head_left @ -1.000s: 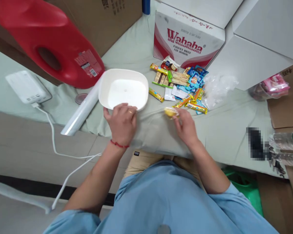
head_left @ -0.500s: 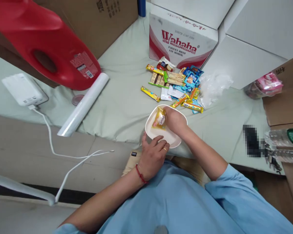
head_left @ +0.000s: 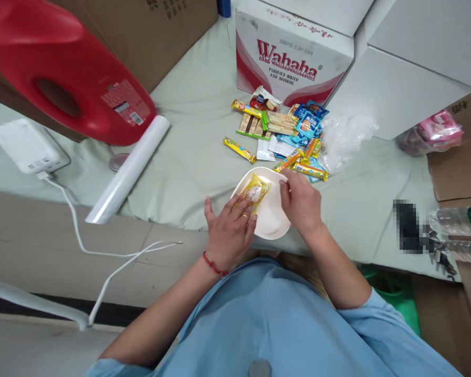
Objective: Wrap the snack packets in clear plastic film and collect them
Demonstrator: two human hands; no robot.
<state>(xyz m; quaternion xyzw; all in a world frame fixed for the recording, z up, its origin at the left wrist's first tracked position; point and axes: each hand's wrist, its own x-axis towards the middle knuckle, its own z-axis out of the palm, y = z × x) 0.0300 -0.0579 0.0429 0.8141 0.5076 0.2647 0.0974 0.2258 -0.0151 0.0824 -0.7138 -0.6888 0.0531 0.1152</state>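
A shallow white plastic bowl (head_left: 273, 217) sits at the front edge of the covered table. Inside it, on the left, lies a yellow wrapped snack packet (head_left: 256, 190). My left hand (head_left: 230, 228) is open, its fingers laid over the bowl's left side and touching the packet's lower part; its thumb sticks out to the left. My right hand (head_left: 304, 201) is closed on the bowl's right rim, with the thumb on the inner side and the other fingers partly hidden. Just beyond the bowl is a pile of wrapped snacks (head_left: 284, 124), with yellow sticks (head_left: 239, 150) around it.
Behind the snacks stands a Wahaha carton (head_left: 286, 55), with a crumpled clear bag (head_left: 345, 139) to the right. On the left are a red jug (head_left: 90, 78), a white roll (head_left: 129, 170) and a power bank (head_left: 29, 146) with its cable. Plastic bottles (head_left: 461, 222) lie far right.
My right hand has come off the packet and moved right to the bowl's rim. My left hand has shifted left and up onto the packet, which now lies turned inside the bowl.
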